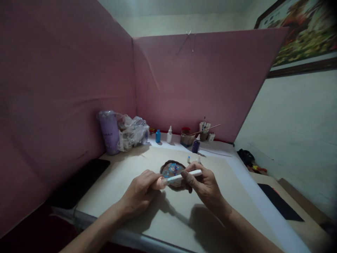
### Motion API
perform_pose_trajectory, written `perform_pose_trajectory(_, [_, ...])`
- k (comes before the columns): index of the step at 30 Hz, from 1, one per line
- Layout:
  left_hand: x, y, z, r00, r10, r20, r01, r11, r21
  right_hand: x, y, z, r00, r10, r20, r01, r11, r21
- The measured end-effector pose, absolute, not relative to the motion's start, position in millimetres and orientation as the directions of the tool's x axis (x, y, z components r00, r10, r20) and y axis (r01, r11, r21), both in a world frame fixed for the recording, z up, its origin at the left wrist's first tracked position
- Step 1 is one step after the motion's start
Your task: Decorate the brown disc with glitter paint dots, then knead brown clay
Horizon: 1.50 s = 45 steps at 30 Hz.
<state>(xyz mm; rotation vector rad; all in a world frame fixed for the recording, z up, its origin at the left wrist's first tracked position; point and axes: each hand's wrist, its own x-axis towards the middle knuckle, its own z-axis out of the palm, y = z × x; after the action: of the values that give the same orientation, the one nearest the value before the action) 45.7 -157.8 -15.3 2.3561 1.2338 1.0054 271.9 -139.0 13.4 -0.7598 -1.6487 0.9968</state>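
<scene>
My left hand (139,189) is closed around a small peach-coloured piece (158,183) with a clear, shiny end; its exact kind is hard to make out. Between the thumb and fingers of my right hand (204,182) is a white pen-like stick (194,173), its bluish tip meeting the clear end of that piece. Behind and below both hands sits a round brown dish (167,164) with a wavy dark rim and blue, purple and white specks inside. Fingers and stick hide part of it. Just beyond my right hand stands a tiny blue-topped bottle (188,159).
Along the back stand a blue bottle (158,136), a white bottle (169,135), a jar with a brush across it (186,138), a dark purple bottle (196,144) and a brush holder (204,130). A purple tumbler (109,133) and plastic bag (133,133) stand left. Pink panels (205,77) enclose the table.
</scene>
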Motion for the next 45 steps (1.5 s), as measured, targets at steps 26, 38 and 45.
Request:
perform_pose_trajectory(26, [42,-158,-15,0.284,0.836,0.469,0.573,-0.54,0.616,273,-126,17,-0.009,0.99,0.141,-0.287,0.132,-0.949])
perform_pose_trajectory(38, [43,-157,-15,0.314,0.821,0.476,0.609,-0.559,0.563,270,-130,5,-0.083,0.928,0.364,-0.112,0.354,-0.928])
perform_pose_trajectory(45, [43,-156,-17,0.337,0.813,0.474,0.599,-0.574,0.559,267,-136,5,-0.2,0.876,0.438,-0.047,0.438,-0.898])
